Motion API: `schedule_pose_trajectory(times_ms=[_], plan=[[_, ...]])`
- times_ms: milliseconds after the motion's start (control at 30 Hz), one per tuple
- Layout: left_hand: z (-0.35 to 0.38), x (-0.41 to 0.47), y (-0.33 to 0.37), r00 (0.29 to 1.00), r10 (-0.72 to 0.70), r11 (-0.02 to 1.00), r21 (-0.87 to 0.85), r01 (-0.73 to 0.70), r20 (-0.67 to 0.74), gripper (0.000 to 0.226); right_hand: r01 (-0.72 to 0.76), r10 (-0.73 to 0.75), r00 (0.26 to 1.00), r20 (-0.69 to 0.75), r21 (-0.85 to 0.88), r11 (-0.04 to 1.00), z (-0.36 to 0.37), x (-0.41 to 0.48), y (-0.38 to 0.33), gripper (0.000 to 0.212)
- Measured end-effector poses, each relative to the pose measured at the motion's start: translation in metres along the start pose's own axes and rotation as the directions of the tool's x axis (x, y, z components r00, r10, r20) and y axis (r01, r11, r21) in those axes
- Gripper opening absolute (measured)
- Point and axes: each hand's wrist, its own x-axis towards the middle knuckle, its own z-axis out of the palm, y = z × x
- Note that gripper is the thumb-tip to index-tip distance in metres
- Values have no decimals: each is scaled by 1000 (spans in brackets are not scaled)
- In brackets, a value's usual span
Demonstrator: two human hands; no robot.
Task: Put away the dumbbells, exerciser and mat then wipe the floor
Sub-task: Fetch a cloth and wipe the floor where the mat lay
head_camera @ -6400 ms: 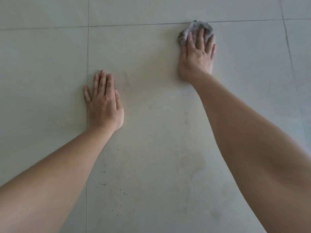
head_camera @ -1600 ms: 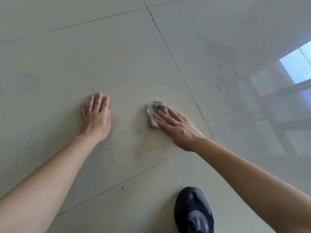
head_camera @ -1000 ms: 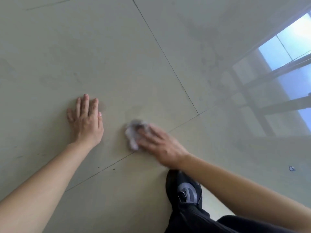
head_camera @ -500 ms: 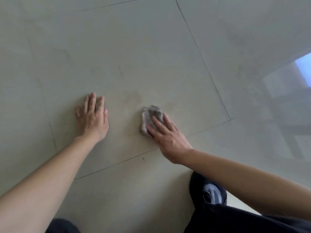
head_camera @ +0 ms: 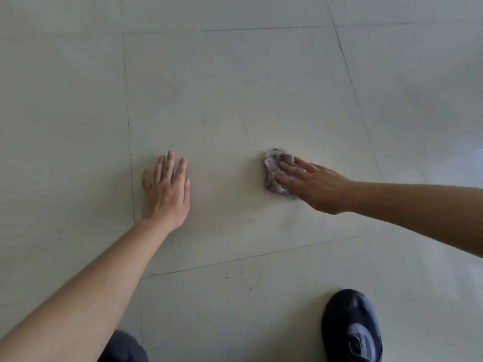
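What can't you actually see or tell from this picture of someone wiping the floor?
Head view only:
- Most of the cloth: the right hand covers it.
- The floor under the left hand: the palm hides it.
- The shoe: cut off by the bottom edge.
- The dark specks on the near tile: too small to identify.
- Dumbbells, exerciser and mat: out of frame.

A crumpled grey-white wiping cloth (head_camera: 275, 171) lies bunched on the pale tiled floor (head_camera: 235, 95). Tile seams cross the floor.

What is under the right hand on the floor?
A crumpled grey cloth lies under the right hand, pressed on the tiled floor. Its part beneath the palm is hidden.
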Motion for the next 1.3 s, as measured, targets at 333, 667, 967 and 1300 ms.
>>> schedule_pose_trajectory(times_ms=[333, 667, 967, 1300], plan=[[-18, 15, -50, 980, -184, 983, -31, 182, -71, 50, 354, -259, 905, -338, 259, 899, 8, 8, -239, 51], [-37, -7, -120, 960, -281, 936, -229, 269, -19, 48, 21, 127, 947, -293, 455, 890, -49, 141, -98, 55], [-42, 5, -122, 926, -349, 918, -250, 307, -146, 44, 439, -293, 864, -409, 328, 836, -54, 128, -253, 53], [-25, 45, -40, 946, -202, 977, -122, 176, -254, 37, 206, -99, 934, -345, 290, 934, 20, 39, -127, 48]])
